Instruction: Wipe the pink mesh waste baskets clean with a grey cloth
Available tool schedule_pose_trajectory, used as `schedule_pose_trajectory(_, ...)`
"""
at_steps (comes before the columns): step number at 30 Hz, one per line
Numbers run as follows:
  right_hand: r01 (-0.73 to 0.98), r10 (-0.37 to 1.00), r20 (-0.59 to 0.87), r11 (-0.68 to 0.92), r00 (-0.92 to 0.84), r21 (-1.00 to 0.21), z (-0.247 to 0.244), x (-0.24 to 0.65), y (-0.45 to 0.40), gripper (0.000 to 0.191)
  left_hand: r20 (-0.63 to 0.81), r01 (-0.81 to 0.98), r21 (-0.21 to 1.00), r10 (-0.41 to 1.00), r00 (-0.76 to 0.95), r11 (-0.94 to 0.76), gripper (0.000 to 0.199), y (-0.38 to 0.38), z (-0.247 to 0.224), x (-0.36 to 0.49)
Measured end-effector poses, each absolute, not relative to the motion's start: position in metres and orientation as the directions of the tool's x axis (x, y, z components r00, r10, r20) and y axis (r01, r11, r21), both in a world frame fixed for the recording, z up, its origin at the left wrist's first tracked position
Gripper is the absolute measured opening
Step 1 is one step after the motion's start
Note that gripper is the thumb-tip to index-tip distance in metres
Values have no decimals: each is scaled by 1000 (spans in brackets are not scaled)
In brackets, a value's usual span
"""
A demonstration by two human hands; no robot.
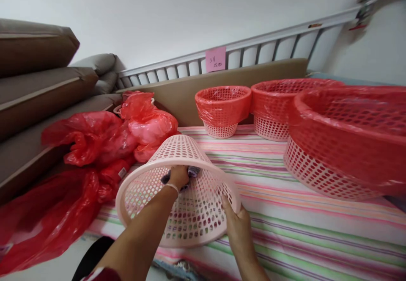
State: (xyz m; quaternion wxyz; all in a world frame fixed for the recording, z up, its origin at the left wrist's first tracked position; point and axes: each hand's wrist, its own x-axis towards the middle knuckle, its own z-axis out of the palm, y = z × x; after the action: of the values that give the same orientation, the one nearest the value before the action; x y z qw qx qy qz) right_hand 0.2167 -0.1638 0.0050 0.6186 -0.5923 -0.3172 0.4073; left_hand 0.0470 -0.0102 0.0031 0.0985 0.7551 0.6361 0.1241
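A pale pink perforated plastic basket (180, 147) lies tipped on its side, its round mouth facing me. My left hand (179, 176), with a white band on the wrist, reaches inside it. The fingers are closed around a dark purple-grey cloth (193, 171), bunched near the basket's inner wall. Much of the cloth is hidden by the hand. At the right of the mouth, my right hand (236, 219) grips the rim, thumb inside and fingers outside.
Red bags (149, 124) lie heaped at left beside stacked brown cushions (41, 86). Along the right stand several baskets with red plastic liners, including a small one (222, 107) and a large one (342, 145). Beneath is a striped sheet (269, 179). A pink note (215, 59) hangs on the white railing.
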Motion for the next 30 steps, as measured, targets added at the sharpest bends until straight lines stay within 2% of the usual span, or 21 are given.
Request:
schedule_pose_trajectory(4, -88, 890, -28, 13, 455, -996, 3, 213, -163, 51, -20, 960, 232, 986, 163, -154, 31, -11, 8, 42)
schedule_pose_trajectory(8, -104, 899, 21, 74, 437, -992, 4, 210, -164, 48, -52, 944, 241, 968, 245, -226, 24, -46, 21, 41)
schedule_pose_trajectory(15, -90, 902, 81, 131, 423, -987, 14, 207, -168, 41, -55, 866, 316, 903, 425, -388, 31, -168, 24, 31)
schedule_pose_trajectory(19, -105, 906, 71, 125, 417, -987, 16, 206, -170, 42, -33, 756, 442, 834, 551, -482, 27, -206, 28, 19)
schedule_pose_trajectory(21, -108, 904, 52, 108, 425, -988, 17, 205, -171, 43, 40, 713, 464, 816, 576, -526, 28, -198, 41, 14)
schedule_pose_trajectory(23, -105, 904, 50, 104, 425, -989, 17, 204, -173, 44, 143, 722, 393, 813, 564, -570, 39, -171, 59, 12)
schedule_pose_trajectory(24, -99, 906, 55, 106, 420, -989, 17, 204, -174, 44, 194, 763, 320, 827, 527, -561, 42, -153, 67, 12)
schedule_pose_trajectory(25, -92, 908, 62, 110, 414, -990, 18, 203, -175, 45, 201, 828, 236, 859, 470, -509, 40, -133, 74, 13)
schedule_pose_trajectory(27, -78, 908, 73, 115, 412, -990, 18, 203, -175, 47, 217, 882, 201, 898, 384, -426, 33, -94, 76, 18)
schedule_pose_trajectory(30, -51, 920, 70, 96, 386, -994, 17, 203, -174, 50, 157, 934, 165, 943, 293, -317, 29, -53, 56, 23)
